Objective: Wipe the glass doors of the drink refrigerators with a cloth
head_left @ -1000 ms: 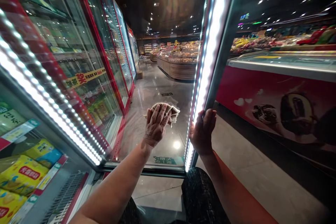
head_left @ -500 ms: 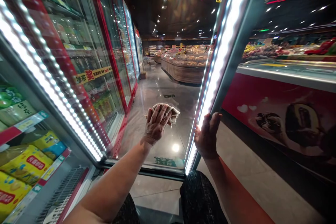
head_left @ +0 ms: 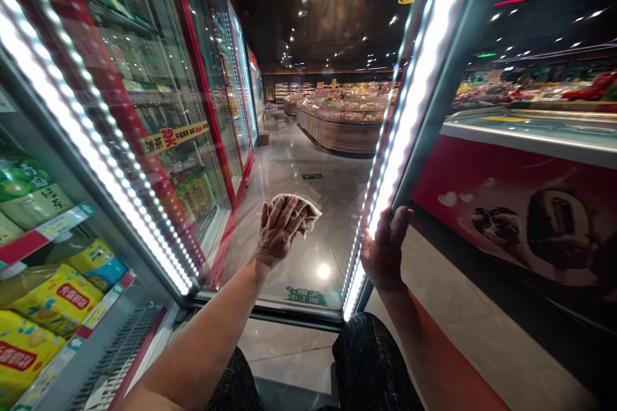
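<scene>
Here, left hand [head_left: 276, 231] lies flat, spread over cloth [head_left: 306, 213] on glass door [head_left: 313, 250]; right hand [head_left: 387, 250] touches frame [head_left: 418, 154], cannot tell whether gripping.

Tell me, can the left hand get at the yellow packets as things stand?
Likely yes: the yellow packets sit on the near side of the glass door, nothing visible blocking them. The left hand, over a cloth on the glass, would have to swing leftward.

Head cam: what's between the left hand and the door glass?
A beige cloth, bunched under the left hand against the door glass. Shows in the head view.
</scene>
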Demonstrator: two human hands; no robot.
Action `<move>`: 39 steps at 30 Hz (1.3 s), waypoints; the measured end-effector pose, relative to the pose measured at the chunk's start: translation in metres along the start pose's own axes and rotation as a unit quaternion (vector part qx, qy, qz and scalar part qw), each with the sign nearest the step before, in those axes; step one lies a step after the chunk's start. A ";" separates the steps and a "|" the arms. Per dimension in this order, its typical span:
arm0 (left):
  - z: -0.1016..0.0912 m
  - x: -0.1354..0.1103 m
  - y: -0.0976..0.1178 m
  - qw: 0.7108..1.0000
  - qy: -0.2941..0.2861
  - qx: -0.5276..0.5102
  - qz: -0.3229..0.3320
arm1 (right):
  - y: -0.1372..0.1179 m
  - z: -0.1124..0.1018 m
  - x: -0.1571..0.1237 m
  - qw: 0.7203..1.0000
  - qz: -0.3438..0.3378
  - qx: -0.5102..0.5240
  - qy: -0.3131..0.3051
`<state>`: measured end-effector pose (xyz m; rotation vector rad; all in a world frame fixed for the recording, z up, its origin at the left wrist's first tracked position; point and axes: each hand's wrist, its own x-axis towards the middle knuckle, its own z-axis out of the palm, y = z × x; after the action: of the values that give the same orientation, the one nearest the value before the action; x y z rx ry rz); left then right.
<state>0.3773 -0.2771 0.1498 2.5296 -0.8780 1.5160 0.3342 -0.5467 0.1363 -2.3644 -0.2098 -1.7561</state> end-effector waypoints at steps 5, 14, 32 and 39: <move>0.000 -0.013 -0.008 1.000 -0.026 0.001 -0.012 | 0.000 -0.001 0.000 1.000 -0.013 -0.004 0.001; 0.002 -0.017 -0.030 0.998 0.010 -0.002 -0.056 | 0.003 0.002 -0.002 0.999 -0.023 0.006 0.040; 0.018 -0.059 -0.057 0.993 0.050 -0.007 -0.108 | 0.002 -0.001 -0.002 1.000 0.000 0.018 -0.019; 0.005 -0.042 -0.093 0.993 0.041 0.004 -0.114 | 0.000 -0.005 0.000 1.000 -0.017 -0.013 -0.022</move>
<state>0.4127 -0.1822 0.1338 2.4530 -0.5508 1.5405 0.3293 -0.5475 0.1377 -2.4345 -0.2360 -1.7335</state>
